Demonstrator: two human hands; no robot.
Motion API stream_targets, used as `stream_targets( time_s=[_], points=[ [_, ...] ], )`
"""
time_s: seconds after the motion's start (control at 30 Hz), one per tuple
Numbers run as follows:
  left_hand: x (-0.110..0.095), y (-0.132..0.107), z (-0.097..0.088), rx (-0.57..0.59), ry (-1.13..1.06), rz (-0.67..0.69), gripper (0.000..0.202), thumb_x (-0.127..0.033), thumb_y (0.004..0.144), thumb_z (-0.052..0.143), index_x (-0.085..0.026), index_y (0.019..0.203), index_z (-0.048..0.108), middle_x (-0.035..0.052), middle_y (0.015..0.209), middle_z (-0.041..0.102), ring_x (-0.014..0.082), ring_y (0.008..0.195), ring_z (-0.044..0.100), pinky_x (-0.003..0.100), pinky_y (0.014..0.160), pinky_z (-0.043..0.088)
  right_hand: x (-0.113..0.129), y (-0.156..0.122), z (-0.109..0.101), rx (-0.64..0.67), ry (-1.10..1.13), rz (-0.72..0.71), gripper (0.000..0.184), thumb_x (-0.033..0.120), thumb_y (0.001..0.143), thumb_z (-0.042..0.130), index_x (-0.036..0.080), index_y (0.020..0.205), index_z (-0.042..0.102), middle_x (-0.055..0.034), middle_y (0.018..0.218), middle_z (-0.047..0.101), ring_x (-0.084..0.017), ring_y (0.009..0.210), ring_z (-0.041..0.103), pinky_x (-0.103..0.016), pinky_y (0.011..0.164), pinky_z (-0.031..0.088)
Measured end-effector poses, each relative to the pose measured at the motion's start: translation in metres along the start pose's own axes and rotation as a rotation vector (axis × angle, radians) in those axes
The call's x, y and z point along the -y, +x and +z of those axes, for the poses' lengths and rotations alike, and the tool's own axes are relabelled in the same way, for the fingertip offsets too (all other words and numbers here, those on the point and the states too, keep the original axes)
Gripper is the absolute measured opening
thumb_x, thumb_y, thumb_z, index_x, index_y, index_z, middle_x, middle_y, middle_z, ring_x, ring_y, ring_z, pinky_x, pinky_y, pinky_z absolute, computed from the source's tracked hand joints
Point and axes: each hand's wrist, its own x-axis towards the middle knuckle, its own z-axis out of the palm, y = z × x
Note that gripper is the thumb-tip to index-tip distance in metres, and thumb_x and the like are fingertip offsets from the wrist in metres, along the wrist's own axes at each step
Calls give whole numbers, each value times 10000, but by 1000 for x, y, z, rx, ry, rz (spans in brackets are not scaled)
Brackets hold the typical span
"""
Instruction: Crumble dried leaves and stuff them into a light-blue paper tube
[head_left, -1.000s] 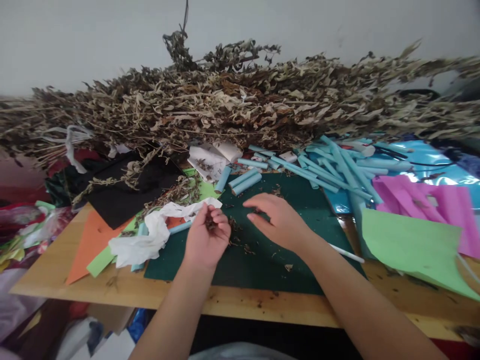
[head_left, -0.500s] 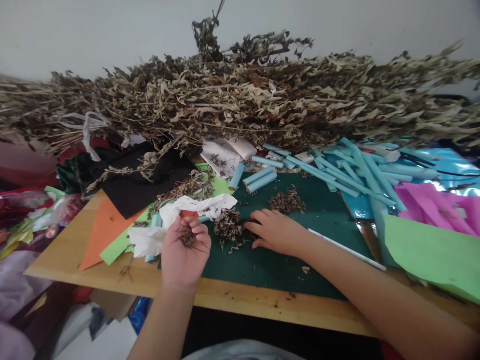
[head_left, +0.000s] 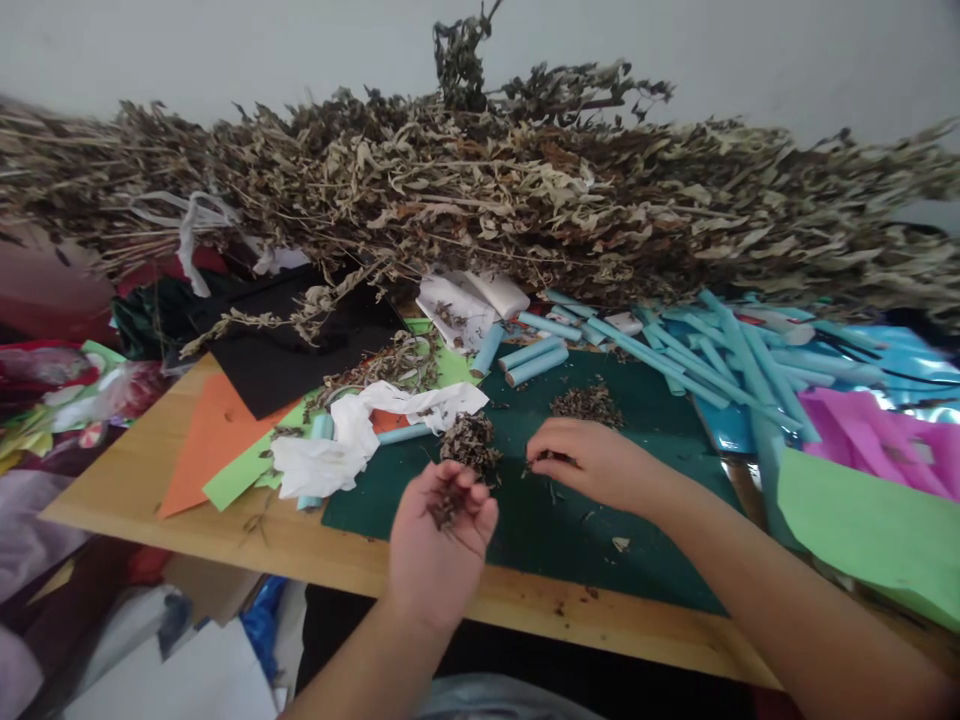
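Observation:
My left hand [head_left: 442,530] is cupped palm up near the front of the dark green mat [head_left: 645,550], its fingers curled around a little heap of crumbled dried leaves [head_left: 446,508]. Just beyond its fingertips a darker pile of dried leaves [head_left: 471,445] lies on the mat. To the right, my right hand [head_left: 592,458] is low over the mat, thumb and fingers pinched together on some dark leaf bits. Behind it sits another small pile of crumbled leaves [head_left: 587,404]. Crumpled white tissue [head_left: 322,465] is to the left of the piles.
Large bundles of dried leafy stalks [head_left: 525,200] lie across the back. Several light blue paper tubes [head_left: 720,350] are heaped at the back right, near pink paper [head_left: 862,430] and a green sheet [head_left: 870,530]. Black paper [head_left: 300,345] and orange paper [head_left: 217,440] lie left on the wooden table [head_left: 120,490].
My left hand has moved right and nearer the front, keeping its leaves. My right hand has shifted right from the dark pile, its fingers now pinched on leaf bits. The view has shifted slightly.

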Motion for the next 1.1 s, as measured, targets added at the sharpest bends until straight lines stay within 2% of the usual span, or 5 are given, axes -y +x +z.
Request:
stream_targets(
  time_s=[0.27,0.5,0.6,0.83,1.1],
  points=[
    [41,7,18,63,-69,-224,269,-320,782,412,-115,701,567,29,598,570,108,535,565,197,479,444,30,-14,-9,25,-61,-238,159,279,778,462,234,791,614,-33,860,582,-168,821,484,-355,760,344],
    [49,18,23,-3,-73,-194,217,-219,768,449,-136,584,527,11,575,580,106,573,589,254,634,487,24,-28,12,-657,368,-31,291,314,848,294,250,1039,503,-66,1088,496,-191,1059,421,-385,896,332],
    [63,22,25,20,-14,-62,200,-186,766,448,-139,590,531,-7,565,568,87,549,568,217,614,468,30,-18,32,-714,410,137,367,368,857,244,223,1145,421,-77,1210,422,-191,1152,336,-398,967,266],
    [87,18,26,353,543,460,351,-394,819,343,-199,1014,559,55,1106,546,167,1135,403,279,984,261,25,-5,45,-740,572,242,606,539,814,99,214,1325,125,-43,1388,159,-190,1267,119,-418,1037,134],
    [65,17,39,954,989,851,587,-550,720,406,-239,1219,410,24,1317,350,262,1273,117,344,1037,108,43,-22,19,-820,754,140,614,547,774,-85,308,1326,38,54,1388,136,-153,1271,88,-384,1030,189]
  ],
)
